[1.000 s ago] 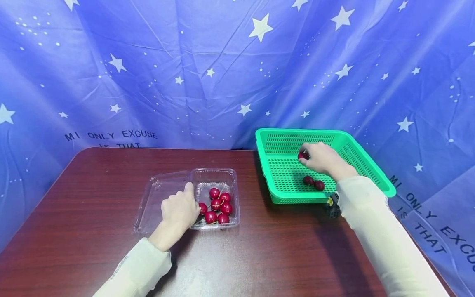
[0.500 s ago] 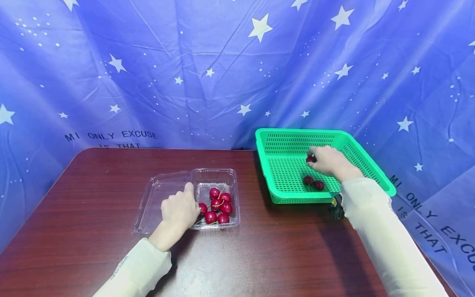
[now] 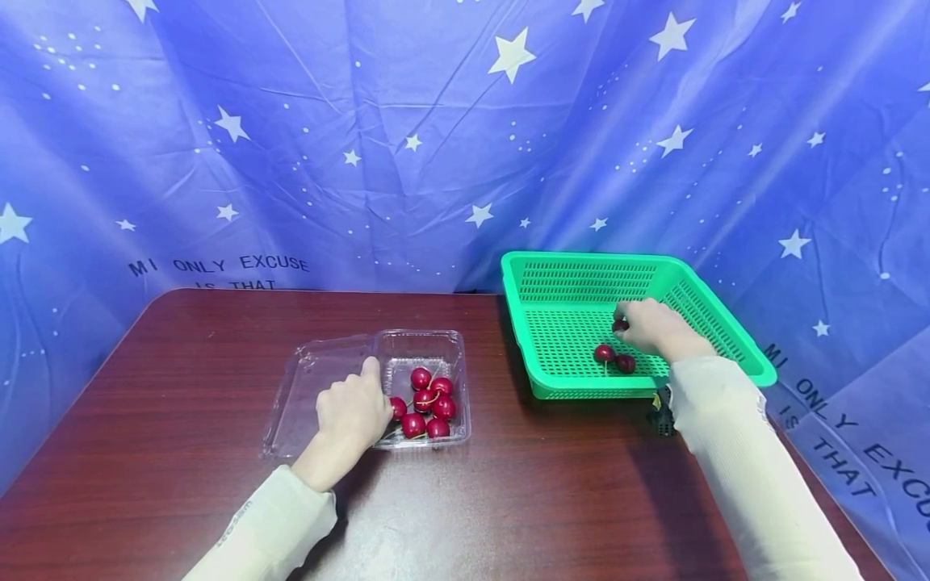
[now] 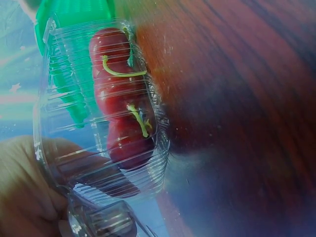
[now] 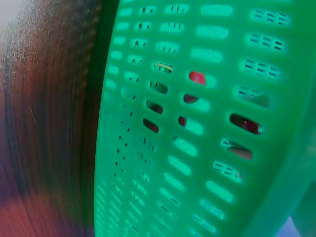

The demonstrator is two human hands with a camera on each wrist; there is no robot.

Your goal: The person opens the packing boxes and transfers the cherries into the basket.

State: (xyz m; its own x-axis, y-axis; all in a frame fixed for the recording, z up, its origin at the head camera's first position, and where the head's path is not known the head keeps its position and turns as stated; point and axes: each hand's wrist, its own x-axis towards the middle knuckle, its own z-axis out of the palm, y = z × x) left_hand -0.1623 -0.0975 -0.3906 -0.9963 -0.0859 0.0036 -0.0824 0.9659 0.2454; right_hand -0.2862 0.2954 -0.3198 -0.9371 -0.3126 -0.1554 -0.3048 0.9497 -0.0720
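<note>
My left hand point(image 3: 353, 411) grips the hinge side of a clear plastic box point(image 3: 465, 403), its thumb along the edge. Several red cherries point(image 3: 424, 400) with stems lie in the box; in the left wrist view cherries point(image 4: 118, 94) show through the ribbed wall, with part of the hand point(image 4: 29, 182) beside it. Inside the green basket point(image 3: 559, 383), my right hand point(image 3: 657, 329) pinches a dark cherry point(image 3: 621, 325). Two more cherries point(image 3: 614, 359) rest on the basket floor just below that hand. The right wrist view sees mostly the slotted basket wall point(image 5: 197, 163), which hides the hand.
The box's clear lid point(image 3: 308, 395) lies folded open to the left. A brown wooden table point(image 3: 494, 500) carries both containers. Behind it hangs a blue curtain point(image 3: 436, 194) with stars. A small black device point(image 3: 663, 415) sits by the right cuff.
My right hand has shifted right and nearer to me within the basket, carrying the pinched cherry. The left hand, the box and the basket have stayed in place.
</note>
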